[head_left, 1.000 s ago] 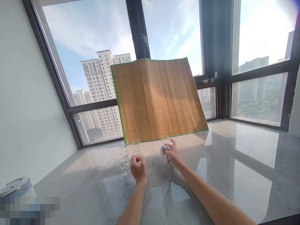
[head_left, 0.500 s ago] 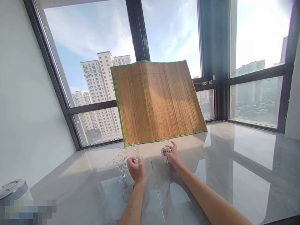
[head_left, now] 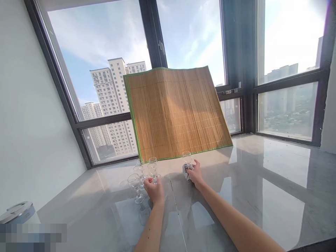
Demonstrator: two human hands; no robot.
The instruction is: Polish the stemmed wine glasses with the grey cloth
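In my right hand (head_left: 196, 175) is a crumpled grey-white cloth (head_left: 188, 170), gripped against the lower part of a clear stemmed glass (head_left: 187, 155). The fingers partly hide this glass. My left hand (head_left: 154, 190) has its fingers curled in, close by a wine glass (head_left: 152, 166) standing behind it. Whether those fingers hold its stem or foot is hidden. To the left stand another wine glass (head_left: 134, 182), nearest me, and one more glass (head_left: 139, 168) behind it, overlapping in view.
A glossy grey marble-patterned ledge (head_left: 225, 213) spreads under everything. Against the dark-framed window leans a bamboo mat (head_left: 178, 112) with green edging. A lidded container (head_left: 19, 211) stands at the lower left, beside the pale wall (head_left: 34, 140).
The view has shifted slightly. Both hands keep nearly the same places, and the cloth in my right hand has turned a little against the glass.
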